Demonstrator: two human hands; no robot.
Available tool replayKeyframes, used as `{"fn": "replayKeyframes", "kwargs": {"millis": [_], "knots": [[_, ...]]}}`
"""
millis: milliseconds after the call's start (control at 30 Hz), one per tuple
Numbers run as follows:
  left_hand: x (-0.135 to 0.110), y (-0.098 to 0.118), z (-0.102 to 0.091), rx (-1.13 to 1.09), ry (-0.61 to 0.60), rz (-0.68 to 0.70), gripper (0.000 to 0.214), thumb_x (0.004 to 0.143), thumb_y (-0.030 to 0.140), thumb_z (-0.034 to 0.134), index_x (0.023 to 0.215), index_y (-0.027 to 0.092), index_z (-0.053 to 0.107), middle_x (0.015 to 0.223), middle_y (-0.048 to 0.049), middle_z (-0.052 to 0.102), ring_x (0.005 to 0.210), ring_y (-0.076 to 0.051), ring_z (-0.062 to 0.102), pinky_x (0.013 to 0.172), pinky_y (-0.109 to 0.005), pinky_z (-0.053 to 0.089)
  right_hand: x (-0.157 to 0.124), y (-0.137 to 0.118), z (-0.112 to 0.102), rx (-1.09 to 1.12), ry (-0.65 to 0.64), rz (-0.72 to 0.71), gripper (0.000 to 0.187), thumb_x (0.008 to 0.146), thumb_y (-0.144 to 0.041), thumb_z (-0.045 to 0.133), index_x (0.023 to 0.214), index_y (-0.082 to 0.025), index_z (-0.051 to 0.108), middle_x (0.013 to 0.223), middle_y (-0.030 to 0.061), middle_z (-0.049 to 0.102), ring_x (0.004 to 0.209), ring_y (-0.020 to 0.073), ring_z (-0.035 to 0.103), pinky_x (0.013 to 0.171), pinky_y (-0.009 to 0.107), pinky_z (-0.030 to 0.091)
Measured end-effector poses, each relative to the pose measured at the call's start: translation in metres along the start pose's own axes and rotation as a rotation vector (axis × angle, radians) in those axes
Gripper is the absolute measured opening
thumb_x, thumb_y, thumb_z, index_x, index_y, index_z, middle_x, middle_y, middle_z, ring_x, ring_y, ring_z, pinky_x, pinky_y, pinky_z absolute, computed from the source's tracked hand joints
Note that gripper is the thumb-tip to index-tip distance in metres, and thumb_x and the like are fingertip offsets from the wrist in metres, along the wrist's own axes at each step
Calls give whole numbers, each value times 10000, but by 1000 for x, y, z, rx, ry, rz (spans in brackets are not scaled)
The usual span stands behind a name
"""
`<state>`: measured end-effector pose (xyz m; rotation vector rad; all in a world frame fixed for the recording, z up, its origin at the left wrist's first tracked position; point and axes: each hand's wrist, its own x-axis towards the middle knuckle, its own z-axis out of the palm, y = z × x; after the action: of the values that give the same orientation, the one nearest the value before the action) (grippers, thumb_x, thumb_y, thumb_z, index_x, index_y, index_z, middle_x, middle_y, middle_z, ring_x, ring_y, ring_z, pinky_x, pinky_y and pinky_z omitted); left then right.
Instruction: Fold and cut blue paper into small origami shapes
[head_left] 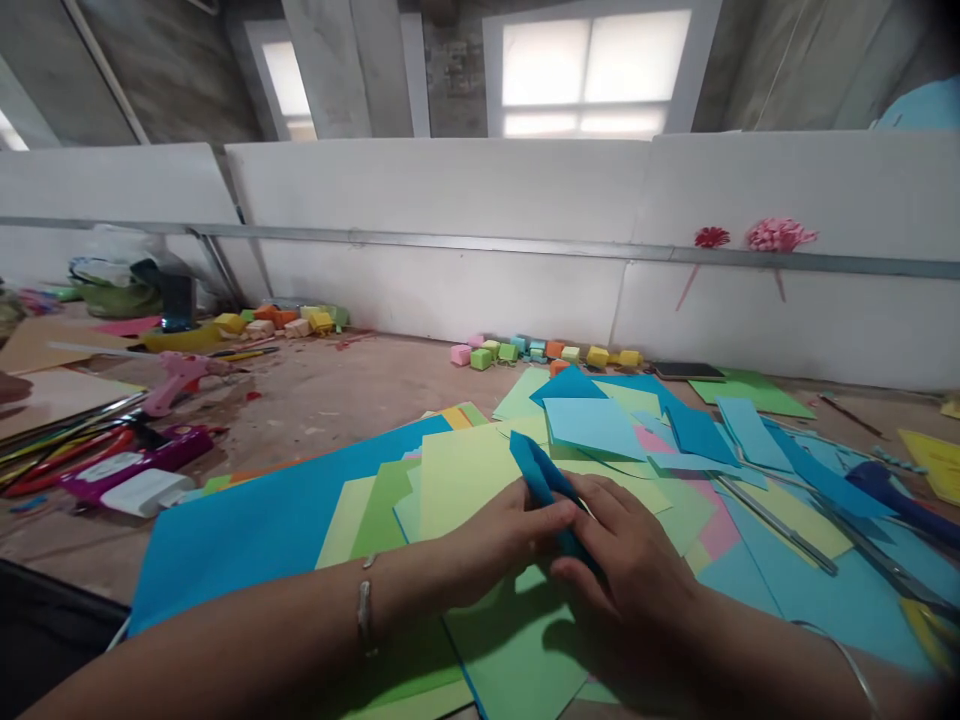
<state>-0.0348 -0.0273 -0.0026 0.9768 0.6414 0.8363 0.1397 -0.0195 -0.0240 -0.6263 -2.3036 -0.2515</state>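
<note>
Both of my hands meet over a spread of coloured paper sheets (457, 470) on the table. Between them is a folded blue paper piece (541, 478), which sticks up and to the left. My left hand (504, 538) pinches its lower part with thumb and fingers; a thin bracelet sits on that wrist. My right hand (634, 570) closes its fingers on the same piece from the right. Under my hands lie green sheets (517, 650) and a large blue sheet (255, 530).
A row of small coloured paper cubes (544, 352) lines the white wall. A pink glue gun (180, 378), pens and a purple case (135, 470) lie at the left. A metal ruler (780, 528) and scissors (892, 495) rest at the right. Two paper flowers (750, 238) hang on the wall.
</note>
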Motion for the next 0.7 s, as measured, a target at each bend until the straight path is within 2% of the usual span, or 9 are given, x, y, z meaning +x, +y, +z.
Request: {"fn": "replayKeyframes", "kwargs": {"millis": [67,133,200,267,367,400,467,533,700], "knots": [[1,5,-2,-36,101,-32,278,752,203,704,1000,125,604,887,-57,643,778,-136,617,687,-237,466,-2,-1,-3,0,11,-28,509,966,-472,409,1247,-83,580,1227,218,621,1097,321,580,874,492,521],[3,10,-6,-49,190,-40,237,681,93,618,910,138,577,782,-18,621,672,-115,583,603,-222,444,-2,0,-5,35,30,-3,467,978,-440,394,1262,-113,571,1213,191,630,1086,298,586,867,461,523],[5,13,-9,-18,254,-22,259,568,18,518,789,153,529,654,27,560,557,-90,513,523,-205,399,-2,2,-5,104,57,81,338,979,-350,412,1163,-154,618,1138,150,656,1032,259,609,839,405,531],[6,14,-10,31,273,-26,280,499,-5,465,725,158,498,592,47,517,513,-81,472,493,-197,376,-1,3,-3,187,72,240,227,963,-283,437,999,-185,638,1025,107,675,937,221,631,790,355,535],[5,13,-10,77,271,-67,293,561,2,515,809,155,547,654,30,577,599,-114,554,578,-233,459,2,4,1,306,25,525,114,919,-287,500,918,-206,580,857,48,669,738,179,620,653,308,524],[5,11,-10,89,265,-75,293,599,21,552,861,151,565,693,16,605,648,-132,586,632,-262,490,3,5,2,343,8,604,123,902,-304,521,965,-206,559,811,32,657,682,170,605,602,297,511],[4,9,-10,135,259,-73,324,647,69,626,960,139,581,781,-18,646,749,-173,630,727,-323,519,4,7,4,400,-12,716,259,869,-335,550,1083,-195,510,755,6,631,621,163,583,535,282,485],[4,6,-11,219,266,-68,369,671,107,664,1029,133,579,880,-55,670,833,-210,645,775,-362,524,6,9,4,435,-26,770,323,843,-356,567,1107,-184,493,728,-6,608,608,161,571,521,277,474],[4,3,-15,481,330,-85,375,730,160,619,1096,126,543,994,-104,672,871,-246,643,737,-377,534,9,7,1,496,-163,768,193,830,-385,572,826,-192,564,743,28,619,646,169,566,573,298,486]]}}
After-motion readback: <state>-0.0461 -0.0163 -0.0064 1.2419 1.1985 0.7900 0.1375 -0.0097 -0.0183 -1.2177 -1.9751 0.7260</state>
